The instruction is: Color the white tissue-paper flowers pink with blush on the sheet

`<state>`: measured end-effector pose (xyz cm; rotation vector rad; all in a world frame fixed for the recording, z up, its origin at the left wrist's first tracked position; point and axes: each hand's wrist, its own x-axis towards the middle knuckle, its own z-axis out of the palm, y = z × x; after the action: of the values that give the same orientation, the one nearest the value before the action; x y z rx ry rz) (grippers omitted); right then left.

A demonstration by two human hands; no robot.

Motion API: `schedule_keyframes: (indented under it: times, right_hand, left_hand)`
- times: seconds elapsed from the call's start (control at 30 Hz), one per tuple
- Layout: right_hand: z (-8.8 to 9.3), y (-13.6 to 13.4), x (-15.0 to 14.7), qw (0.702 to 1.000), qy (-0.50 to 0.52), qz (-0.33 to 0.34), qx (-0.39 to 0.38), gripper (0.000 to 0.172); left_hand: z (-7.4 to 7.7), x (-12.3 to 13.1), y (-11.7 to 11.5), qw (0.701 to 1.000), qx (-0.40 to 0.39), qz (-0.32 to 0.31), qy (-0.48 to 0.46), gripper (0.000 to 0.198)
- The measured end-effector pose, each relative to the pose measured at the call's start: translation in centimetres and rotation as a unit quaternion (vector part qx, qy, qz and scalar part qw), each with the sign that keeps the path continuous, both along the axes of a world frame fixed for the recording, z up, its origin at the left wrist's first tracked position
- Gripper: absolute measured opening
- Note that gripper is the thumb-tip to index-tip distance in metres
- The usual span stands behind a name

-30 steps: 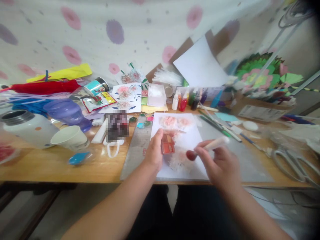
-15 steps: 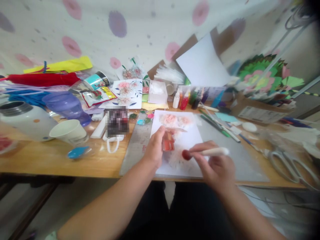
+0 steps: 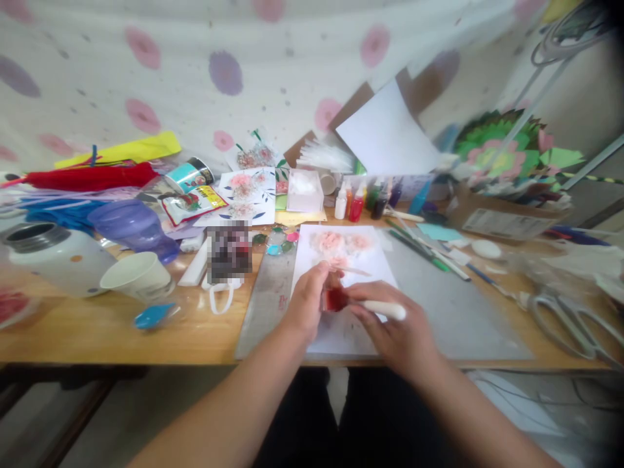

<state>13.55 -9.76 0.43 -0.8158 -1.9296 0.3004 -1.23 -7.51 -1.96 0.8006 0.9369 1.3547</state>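
Pinching a white-handled brush (image 3: pixel 377 307) between thumb and fingers, the right hand (image 3: pixel 404 331) keeps a closed, light-looking grip, the dark red bristles laid over the lower part of a small colour palette (image 3: pixel 334 280). The left hand (image 3: pixel 309 299) has its grip closed on the palette's left edge, thumb uppermost, its underside fingers hidden; the palette is held above a sheet of paper (image 3: pixel 308 252) with soft pink flowers (image 3: pixel 329 242), on a grey mat (image 3: pixel 448 315) across the bench (image 3: pixel 195 344). Loose colour could probably drop onto the paper, since the bristles work right above it; too hard a push might also tilt the palette, as only one side appears held. Whether the bristles actually press the colour is too blurred to tell. Half a second ago the brush head was apart from the palette, off to its right; now it covers the lower pans, the right hand having come leftward, while the left hand's hold looks unchanged.
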Motion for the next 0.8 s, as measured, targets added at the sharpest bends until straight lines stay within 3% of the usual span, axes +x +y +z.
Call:
schedule_keyframes:
  times: [0.1, 0.23, 0.43, 0.63, 0.8]
  right_hand:
    - [0.2, -0.3, 0.0, 1.000, -0.002, -0.012, -0.002, 0.015]
    - [0.2, -0.7, 0.2, 0.998, -0.016, 0.057, 0.023, 0.021]
    - [-0.8, -0.3, 0.9, 0.999, -0.031, 0.021, -0.005, 0.017]
    - [-0.3, -1.1, 0.9, 1.000, 0.000, 0.011, 0.005, 0.015]
    - [-0.3, -1.3, 0.7, 0.999, -0.007, 0.050, 0.012, 0.020]
  left_hand:
    - [0.0, 0.0, -0.1, 1.000, 0.003, -0.014, 0.008, 0.050]
    - [0.0, -0.1, 0.1, 0.999, 0.009, -0.036, 0.033, 0.051]
    - [-0.7, -0.3, 0.1, 0.992, 0.040, -0.017, 0.115, 0.052]
    - [-0.6, 0.0, 0.1, 0.989, 0.038, -0.014, 0.144, 0.050]
    - [-0.1, 0.2, 0.2, 0.988, 0.042, -0.023, 0.146, 0.053]
